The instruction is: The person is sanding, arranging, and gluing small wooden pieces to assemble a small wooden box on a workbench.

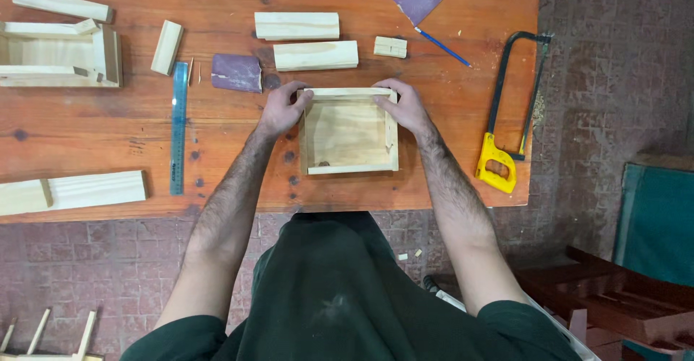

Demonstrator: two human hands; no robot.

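Wood surface (pixel 87 126) w/ offcuts lying around. Left hand (pixel 283 109) + right hand (pixel 405 106) gripping the small wooden box (pixel 350 130) at its far corners, fingers closed on it. Keeping pressure even, corners square.

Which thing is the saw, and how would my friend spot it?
Start at the wooden table and go to its right edge, past the small wooden box that both hands hold. The saw lies there, partly over the edge. It alone has a bright yellow handle and a thin black metal frame.

Pale raw-wood box (pixel 350 131), glossy reddish wooden table (pixel 94 137)
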